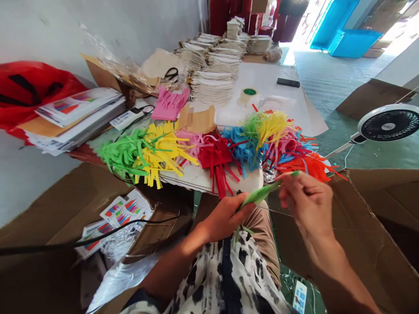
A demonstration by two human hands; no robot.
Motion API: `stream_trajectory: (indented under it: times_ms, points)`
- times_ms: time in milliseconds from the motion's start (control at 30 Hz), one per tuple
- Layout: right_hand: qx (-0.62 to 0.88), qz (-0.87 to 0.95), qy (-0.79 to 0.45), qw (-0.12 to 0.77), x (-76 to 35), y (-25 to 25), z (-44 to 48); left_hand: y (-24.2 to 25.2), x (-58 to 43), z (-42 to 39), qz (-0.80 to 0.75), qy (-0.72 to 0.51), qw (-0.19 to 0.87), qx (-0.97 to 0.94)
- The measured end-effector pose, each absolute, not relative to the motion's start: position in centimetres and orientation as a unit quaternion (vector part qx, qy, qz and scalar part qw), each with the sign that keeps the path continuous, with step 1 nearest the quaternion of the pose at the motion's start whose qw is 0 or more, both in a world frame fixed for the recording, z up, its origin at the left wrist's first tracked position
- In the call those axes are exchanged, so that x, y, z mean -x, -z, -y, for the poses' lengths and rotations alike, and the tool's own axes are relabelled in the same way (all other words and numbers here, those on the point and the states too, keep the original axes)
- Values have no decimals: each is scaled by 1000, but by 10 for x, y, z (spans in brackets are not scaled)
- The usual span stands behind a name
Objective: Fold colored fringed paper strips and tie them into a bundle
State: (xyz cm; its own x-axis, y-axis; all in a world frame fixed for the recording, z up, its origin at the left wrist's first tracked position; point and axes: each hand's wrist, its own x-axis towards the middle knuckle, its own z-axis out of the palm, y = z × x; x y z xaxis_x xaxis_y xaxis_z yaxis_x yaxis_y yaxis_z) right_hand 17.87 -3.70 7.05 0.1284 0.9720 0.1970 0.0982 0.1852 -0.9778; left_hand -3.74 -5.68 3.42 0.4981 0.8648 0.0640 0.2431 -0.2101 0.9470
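Over my lap, a piece of green tissue paper (262,193) is stretched between my two hands. My left hand (231,216) is closed around its lower end, and green strips hang below that hand. At the upper end, the fingers of my right hand (307,196) pinch the green paper. Just beyond, on the table's near edge, lie fringed paper bundles: green (122,152), yellow (163,152), dark red (218,152) and blue (247,150). An orange-red bundle (304,165) is nearest my right hand.
Stacks of off-white sheets (212,83), scissors (171,74), a tape roll (249,92) and a black phone (288,82) lie farther back. A fan (389,126) stands at right. Cardboard boxes (39,205) flank my lap; a cable (114,230) crosses the left one.
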Motion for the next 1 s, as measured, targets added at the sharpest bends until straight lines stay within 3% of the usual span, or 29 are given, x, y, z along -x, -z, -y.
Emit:
stream_trajectory:
  times_ms: [133, 267, 333, 467, 600, 767, 900, 1000]
  points:
    - [464, 524, -338, 630, -182, -102, -25, -24, 51, 24, -497, -324, 235, -770]
    - [409, 656, -157, 614, -172, -140, -78, -8, 65, -10, -565, -241, 55, -787]
    - [417, 726, -33, 546, -165, -146, -99, -1, 72, -23, -585, -208, 9, -784]
    - [482, 806, 161, 304, -156, -117, -136, 5, 88, -47, -609, -201, -24, -767]
    - [497, 831, 187, 166, -155, -71, -148, -1, 97, -61, -598, -241, -3, -764]
    - [483, 845, 163, 162, -146, -53, -101, 0, 85, -9, -515, -409, 107, -746]
    - [386, 881, -9, 275, -111, -45, -28, 32, 93, 78, -374, -400, 357, -757]
    - [259, 910, -213, 244, -69, -22, 19, 62, 132, 146, -457, -316, 478, -681]
